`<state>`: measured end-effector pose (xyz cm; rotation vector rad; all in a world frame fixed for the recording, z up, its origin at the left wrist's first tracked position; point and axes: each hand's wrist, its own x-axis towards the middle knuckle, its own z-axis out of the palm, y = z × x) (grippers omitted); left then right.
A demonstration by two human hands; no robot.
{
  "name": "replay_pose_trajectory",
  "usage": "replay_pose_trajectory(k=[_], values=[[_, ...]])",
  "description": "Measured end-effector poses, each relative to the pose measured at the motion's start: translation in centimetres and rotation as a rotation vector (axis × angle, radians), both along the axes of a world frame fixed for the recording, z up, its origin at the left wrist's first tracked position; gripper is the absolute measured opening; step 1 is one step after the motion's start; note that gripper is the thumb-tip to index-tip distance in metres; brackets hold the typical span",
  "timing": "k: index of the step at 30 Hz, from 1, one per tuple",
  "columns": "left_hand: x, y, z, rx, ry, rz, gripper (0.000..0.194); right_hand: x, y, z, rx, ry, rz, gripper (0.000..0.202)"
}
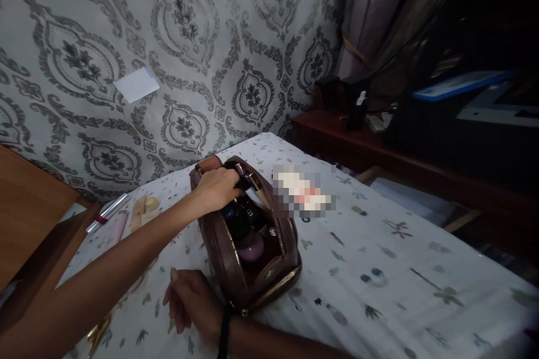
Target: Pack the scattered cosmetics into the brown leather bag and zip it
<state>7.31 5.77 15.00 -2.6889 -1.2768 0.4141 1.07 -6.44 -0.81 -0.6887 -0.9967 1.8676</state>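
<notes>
A brown leather bag [221,255] stands unzipped on the patterned cloth. My left hand [217,189] reaches over its far left rim, fingers bent down into the opening; whatever they grip is hidden. Slim tubes [255,182] stick up beside these fingertips. Deeper in the bag lie a black case [251,215] and a rounded mauve item [251,248]. Left of the bag, close to the cloth, is my right hand [191,300], fingers loosely bent and apart, with nothing visible in them. A black band circles that wrist.
Tubes and small cosmetics, among them a silver-and-red tube [106,214] and a pink tube [117,228], lie at the left. A pixelated item [301,190] rests right of the bag. Gold scissors-like handles [99,334] show at the lower left. A dark red shelf [324,129] borders the right.
</notes>
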Motion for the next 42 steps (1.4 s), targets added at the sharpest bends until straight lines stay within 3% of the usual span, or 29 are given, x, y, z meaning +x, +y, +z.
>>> replay_pose_trajectory(k=[6,10,13,17,21,30,35,42], values=[[-2.4,-0.1,2.6,-0.08,-0.165,-0.079,0.021,0.0,0.0,0.0,-0.001,0.008,-0.002,0.076],[-2.9,-0.8,4.2,-0.208,0.04,-0.128,0.019,0.1,0.0,0.2,-0.018,-0.012,0.004,0.073],[-2.3,-1.3,4.6,-0.277,0.252,-0.202,0.029,0.1,0.0,0.3,-0.009,-0.027,0.016,0.071],[-1.7,-1.1,4.0,-0.311,0.385,-0.241,0.039,0.2,0.1,0.3,-0.004,-0.024,0.034,0.07],[-1.6,-0.7,3.0,-0.353,0.418,-0.247,0.032,0.2,0.1,0.2,0.006,-0.012,0.035,0.072],[-2.1,-0.2,2.5,-0.492,0.278,-0.294,0.024,0.1,0.2,0.1,-0.009,-0.025,0.048,0.068],[-2.0,-0.1,2.3,-0.563,0.318,-0.263,0.032,0.2,0.1,0.1,-0.001,-0.012,0.04,0.07],[-2.0,0.2,2.0,-0.664,0.23,-0.266,0.032,0.2,0.1,0.1,0.01,-0.025,0.039,0.068]])
